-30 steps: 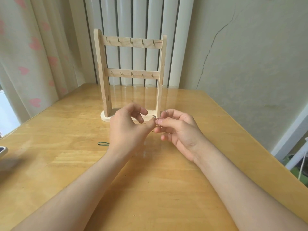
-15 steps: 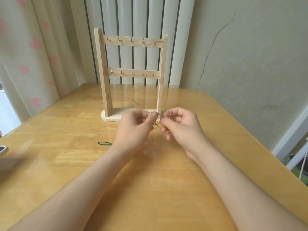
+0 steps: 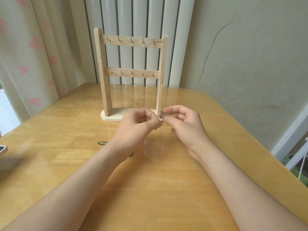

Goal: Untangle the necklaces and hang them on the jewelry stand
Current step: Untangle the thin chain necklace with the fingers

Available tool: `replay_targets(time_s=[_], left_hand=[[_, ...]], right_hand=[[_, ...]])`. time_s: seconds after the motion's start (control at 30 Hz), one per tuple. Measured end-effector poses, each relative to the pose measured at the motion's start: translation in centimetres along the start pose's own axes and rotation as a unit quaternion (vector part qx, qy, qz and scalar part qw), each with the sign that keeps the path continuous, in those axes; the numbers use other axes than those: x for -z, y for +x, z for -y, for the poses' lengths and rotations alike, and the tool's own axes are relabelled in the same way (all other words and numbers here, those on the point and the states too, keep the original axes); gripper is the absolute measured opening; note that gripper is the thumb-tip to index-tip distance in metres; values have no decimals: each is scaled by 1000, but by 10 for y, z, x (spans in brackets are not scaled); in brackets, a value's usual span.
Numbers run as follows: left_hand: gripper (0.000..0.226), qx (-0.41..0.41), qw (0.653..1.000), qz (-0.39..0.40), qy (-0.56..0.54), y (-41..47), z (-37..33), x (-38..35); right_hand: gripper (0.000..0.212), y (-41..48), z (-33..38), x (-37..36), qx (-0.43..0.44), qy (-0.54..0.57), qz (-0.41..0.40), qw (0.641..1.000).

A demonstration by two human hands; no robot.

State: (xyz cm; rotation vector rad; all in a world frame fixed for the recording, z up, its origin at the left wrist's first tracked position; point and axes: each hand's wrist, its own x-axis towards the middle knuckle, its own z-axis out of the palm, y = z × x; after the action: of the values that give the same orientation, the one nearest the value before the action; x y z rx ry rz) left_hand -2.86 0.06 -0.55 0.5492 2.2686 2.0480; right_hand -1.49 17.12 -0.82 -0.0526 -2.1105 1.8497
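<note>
My left hand [image 3: 133,126] and right hand [image 3: 185,126] both pinch the thin necklace chain [image 3: 157,116], stretched 9 to 3 o'clock between them, the stand [image 3: 103,72] at 12.

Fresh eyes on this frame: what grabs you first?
Mid-frame, the left hand and right hand each pinch a thin tangled chain stretched between them, just above the table. Right behind them stands a wooden jewelry stand with two rails of small hooks, all bare. A small green loop lies on the table, left of the left wrist.
</note>
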Motion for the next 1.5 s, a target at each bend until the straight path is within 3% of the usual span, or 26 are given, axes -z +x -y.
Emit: replay_targets(time_s=[0.27, 0.43, 0.53, 0.67, 0.77, 0.93, 1.03, 1.13, 1.23, 1.33, 1.5], left_hand=[[13, 8, 999, 16, -33, 0, -2, 1], [15, -17, 998, 37, -39, 0, -2, 0], [12, -20, 997, 59, -56, 0, -1, -1], [15, -15, 995, 73, -62, 1, 1, -2], [17, -8, 995, 75, -70, 1, 0, -2], [27, 12, 997, 39, -72, 1, -3, -1], [30, 38, 997, 13, -72, 1, -4, 1], [15, 53, 996, 4, -74, 2, -5, 1], [11, 53, 996, -1, -74, 4, -5, 3], [11, 50, 995, -9, -80, 5, -4, 4], [32, 65, 995, -50, -59, 9, 6, 3]], right_hand=[[27, -1, 2, 2, 21, 29, 102, 994], [16, 0, -5, -3, 41, -2, 69, 997], [24, 0, -6, -5, 56, -44, 47, 996], [21, -4, 0, -8, 49, -40, 52, 997], [28, -2, -4, -8, 49, -42, 51, 997], [44, 2, -8, -4, 81, -133, -34, 987], [45, 4, -9, 0, 94, -114, -54, 988], [33, 2, -5, 0, 88, -78, -25, 993], [20, -2, 0, 2, 32, 10, 38, 999], [21, -3, 2, 5, -29, 61, 85, 994], [13, -2, 5, 5, -118, 177, 148, 966]])
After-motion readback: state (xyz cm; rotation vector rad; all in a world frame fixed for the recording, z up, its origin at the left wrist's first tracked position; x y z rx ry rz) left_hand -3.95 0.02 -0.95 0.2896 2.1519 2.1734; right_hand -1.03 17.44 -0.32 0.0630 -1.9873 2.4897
